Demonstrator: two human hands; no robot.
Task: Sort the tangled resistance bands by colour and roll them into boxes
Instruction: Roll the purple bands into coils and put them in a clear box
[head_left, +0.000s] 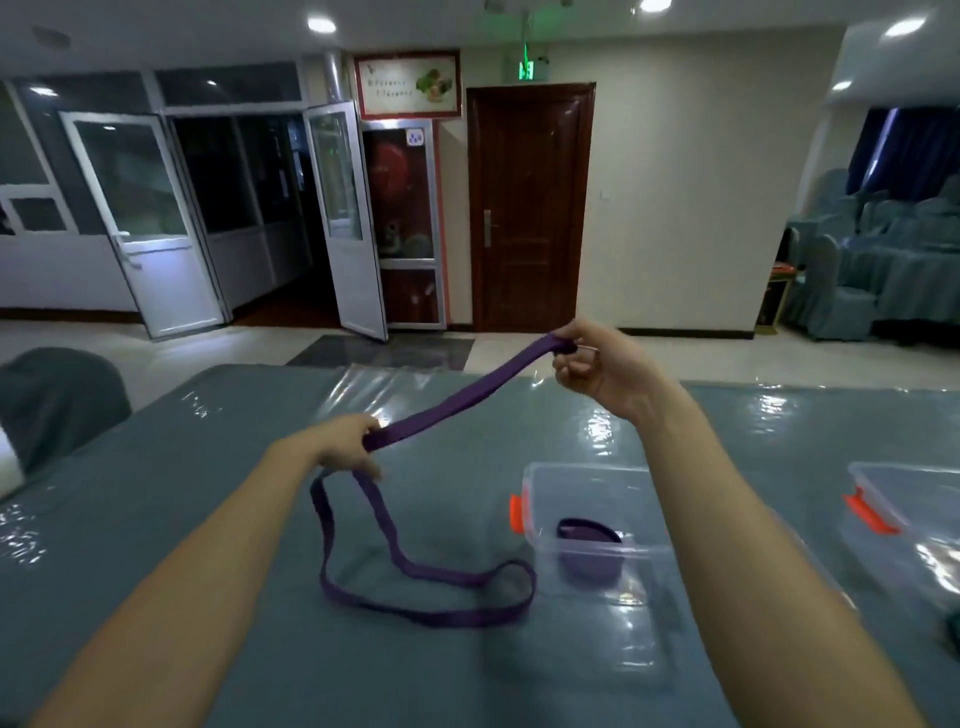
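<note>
My left hand (347, 447) pinches a flat purple resistance band (457, 400) above the glossy, plastic-covered table (208, 467). My right hand (592, 364), at two o'clock from it, grips the band's far end, that stretch taut. The slack lies looped on the table; at its three o'clock, a clear plastic box (587, 483) holds a rolled purple band (589, 551).

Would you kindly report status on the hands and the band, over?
Left hand and right hand both grip long purple resistance band, stretched between them. Tail loops on teal table. Rolled purple band already in clear plastic box. Nothing blocking.
</note>
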